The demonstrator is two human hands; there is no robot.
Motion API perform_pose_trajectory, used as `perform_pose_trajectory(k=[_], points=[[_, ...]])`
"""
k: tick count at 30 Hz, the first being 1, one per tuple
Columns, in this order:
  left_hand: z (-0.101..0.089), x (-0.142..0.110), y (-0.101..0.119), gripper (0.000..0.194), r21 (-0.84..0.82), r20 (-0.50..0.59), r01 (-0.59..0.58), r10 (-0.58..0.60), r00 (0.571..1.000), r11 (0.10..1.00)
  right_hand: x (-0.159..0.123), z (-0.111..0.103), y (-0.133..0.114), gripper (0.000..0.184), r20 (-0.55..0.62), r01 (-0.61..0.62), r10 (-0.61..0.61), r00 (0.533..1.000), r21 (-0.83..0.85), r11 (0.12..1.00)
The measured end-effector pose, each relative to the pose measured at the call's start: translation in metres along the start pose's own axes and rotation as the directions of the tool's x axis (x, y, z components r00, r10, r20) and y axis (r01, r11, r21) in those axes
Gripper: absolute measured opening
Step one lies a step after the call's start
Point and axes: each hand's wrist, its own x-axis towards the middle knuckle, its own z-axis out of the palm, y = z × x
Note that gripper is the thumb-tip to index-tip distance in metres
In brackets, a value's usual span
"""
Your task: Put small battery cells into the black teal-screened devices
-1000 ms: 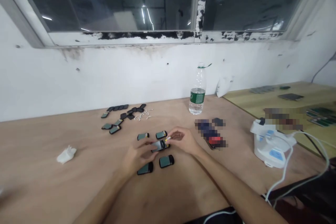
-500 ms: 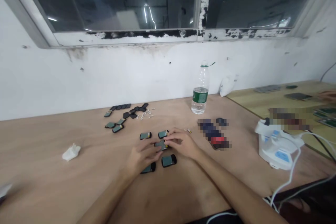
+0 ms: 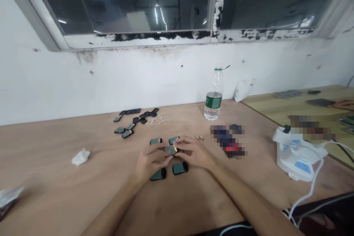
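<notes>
Between the fingertips of both hands is a small black case with a green circuit board (image 3: 170,150), a yellow-and-white strip at its right end. My left hand (image 3: 151,159) pinches its left side; my right hand (image 3: 195,152) has thumb and fingers closed at its right end. Similar pieces lie around the hands: one case behind left (image 3: 155,141), another behind (image 3: 173,140) partly covered by right fingers, a third in front right (image 3: 180,168), and one in front left (image 3: 158,174). Two tiny white-and-yellow parts (image 3: 199,137) lie beyond my right hand.
Several black cases (image 3: 143,117) and small white bits (image 3: 155,118) lie near the wall. A water bottle (image 3: 213,99) stands behind; a crumpled tissue (image 3: 81,157) is left. At right are a blurred-out item (image 3: 226,141), a white device (image 3: 294,156) with cables, and another person's hand (image 3: 345,102).
The view has shifted slightly, moving the scene rightward. The held case now tilts more, showing its yellow strip plainly. Both tiny white-and-yellow parts now show clear of my right hand.
</notes>
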Motion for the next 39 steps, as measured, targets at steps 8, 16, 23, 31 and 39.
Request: perform_pose_trajectory(k=[8,16,23,31,39], points=[[-0.011,0.005,-0.023,0.018,-0.046,0.027,0.39,-0.389,0.921,0.92,-0.006,-0.054,0.022,0.028,-0.062,-0.312,0.307,0.95,-0.264,0.913],[-0.024,-0.008,-0.064,0.02,-0.03,0.322,0.401,-0.371,0.871,0.916,-0.015,-0.071,0.042,0.022,-0.011,-0.438,0.474,0.881,-0.4,0.805],[-0.034,0.003,-0.047,0.016,-0.024,0.395,0.292,-0.259,0.881,0.956,-0.016,-0.062,0.048,0.012,0.013,-0.326,0.373,0.928,-0.456,0.828],[-0.057,0.014,-0.015,0.026,-0.16,0.708,0.364,-0.151,0.69,0.918,-0.015,-0.057,0.046,0.019,0.061,-0.258,0.316,0.947,-0.443,0.859],[-0.054,0.013,-0.008,0.016,-0.027,0.743,0.298,-0.18,0.644,0.954,-0.009,-0.048,0.028,0.018,0.049,-0.228,0.253,0.966,-0.3,0.926]])
